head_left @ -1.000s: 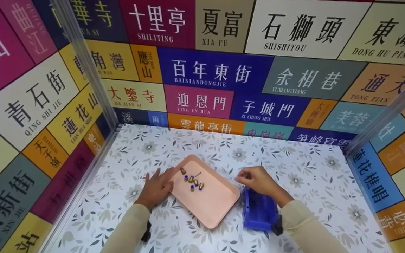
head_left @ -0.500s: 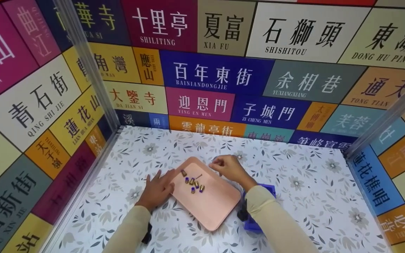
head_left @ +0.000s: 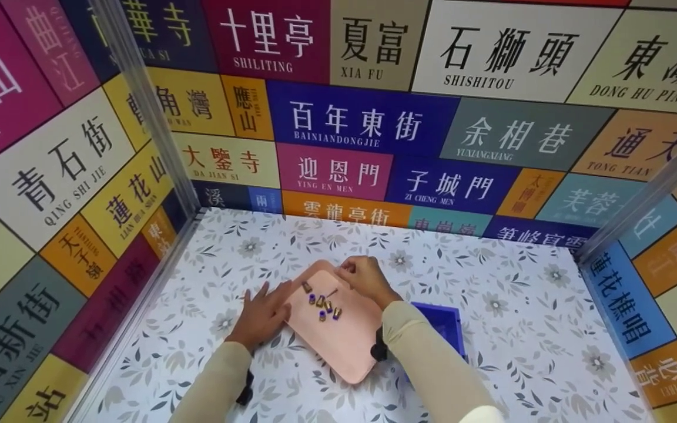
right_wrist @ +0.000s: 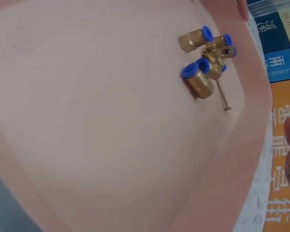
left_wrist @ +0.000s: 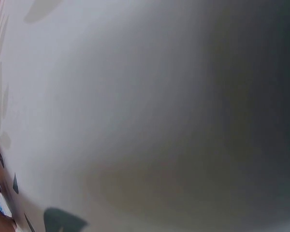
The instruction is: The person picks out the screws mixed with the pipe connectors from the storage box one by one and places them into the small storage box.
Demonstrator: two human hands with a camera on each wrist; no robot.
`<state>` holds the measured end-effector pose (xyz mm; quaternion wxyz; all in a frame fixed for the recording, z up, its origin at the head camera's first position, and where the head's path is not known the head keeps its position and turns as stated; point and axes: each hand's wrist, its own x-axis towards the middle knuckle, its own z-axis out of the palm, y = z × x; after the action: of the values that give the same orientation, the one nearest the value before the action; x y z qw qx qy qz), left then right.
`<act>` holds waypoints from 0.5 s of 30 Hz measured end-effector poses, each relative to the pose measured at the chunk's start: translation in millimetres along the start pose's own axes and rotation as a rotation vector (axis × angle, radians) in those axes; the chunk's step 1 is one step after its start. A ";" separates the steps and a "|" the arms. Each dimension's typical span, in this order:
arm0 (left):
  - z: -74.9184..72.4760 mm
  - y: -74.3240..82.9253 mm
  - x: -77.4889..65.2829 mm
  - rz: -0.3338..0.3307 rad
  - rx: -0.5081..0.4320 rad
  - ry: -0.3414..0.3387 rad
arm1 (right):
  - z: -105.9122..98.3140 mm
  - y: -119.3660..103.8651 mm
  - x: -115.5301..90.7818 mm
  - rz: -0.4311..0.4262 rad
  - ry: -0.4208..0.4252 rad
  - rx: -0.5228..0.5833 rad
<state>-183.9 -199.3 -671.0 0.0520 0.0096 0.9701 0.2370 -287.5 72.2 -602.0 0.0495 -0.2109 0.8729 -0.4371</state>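
Note:
A shallow pink tray [head_left: 344, 346] lies at an angle on the table. In its far left part sit several brass push-in fittings [head_left: 328, 306] with blue collars, and a small screw [head_left: 332, 292] beside them. The right wrist view shows the fittings [right_wrist: 198, 84] and the screw [right_wrist: 222, 95] from close by. My left hand [head_left: 259, 317] rests with spread fingers against the tray's left rim. Over the tray's far right rim is my right hand [head_left: 368, 279], fingers curled together near the tips; whether anything is between them is hidden.
A blue bin [head_left: 444, 326] stands right of the tray, partly behind the right forearm. Panels printed with characters [head_left: 362, 117] wall the flower-patterned table [head_left: 520, 329] at the back and sides. The left wrist view shows mostly blurred, shaded tabletop [left_wrist: 111, 96].
My right hand has moved left from above the blue bin to the tray's far right rim. My left hand stays at the left rim, and the fittings have not moved.

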 end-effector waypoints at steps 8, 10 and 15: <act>1.1 0.3 -3.0 0.009 -0.013 0.023 | 31.4 8.1 -2.5 0.013 0.002 -0.042; 1.0 -0.2 -2.1 0.013 -0.004 0.028 | 36.7 8.3 -2.2 -0.006 0.029 -0.059; 0.7 -1.2 0.2 0.014 0.006 0.028 | 46.0 8.1 -0.7 -0.040 0.084 -0.087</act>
<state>-184.0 -200.1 -672.2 0.0366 0.0134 0.9713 0.2346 -277.0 42.6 -636.6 -0.0051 -0.2120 0.8880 -0.4081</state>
